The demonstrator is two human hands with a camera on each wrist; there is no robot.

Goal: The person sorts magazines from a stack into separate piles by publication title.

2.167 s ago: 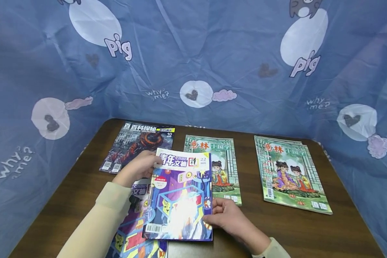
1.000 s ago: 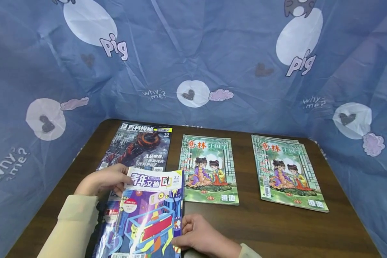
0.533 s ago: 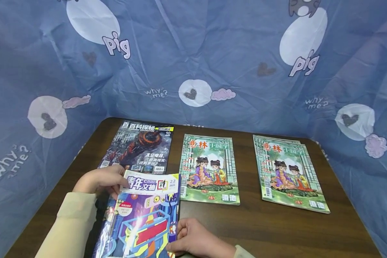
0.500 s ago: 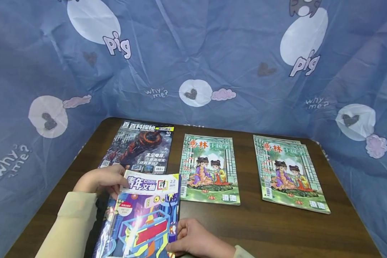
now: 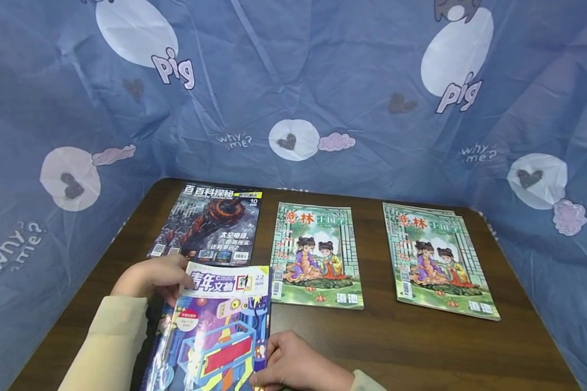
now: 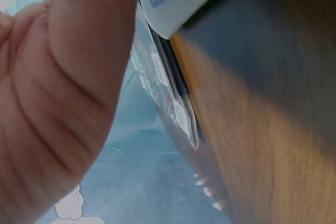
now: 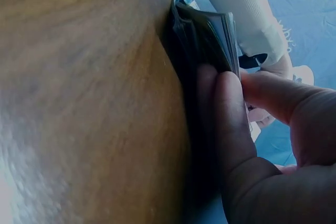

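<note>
A glossy purple magazine with a white title band is held at the table's front left. My left hand grips its upper left corner, and that white corner also pokes past the hand in the left wrist view. Lower on the right edge, my right hand pinches it between thumb and fingers. The right wrist view shows the page edges between the thumb and fingers of that hand. A second purple magazine lies mostly hidden under the held one, showing along its left side.
Behind my left hand lie overlapping dark science magazines. A green magazine lies at centre, close to the held magazine's right edge. Another green stack is at the right. The brown table meets a blue patterned cloth behind.
Both hands have carried the purple magazine left and towards me, from overlapping the central green magazine to over the other purple one. In the last half second it has barely shifted.
</note>
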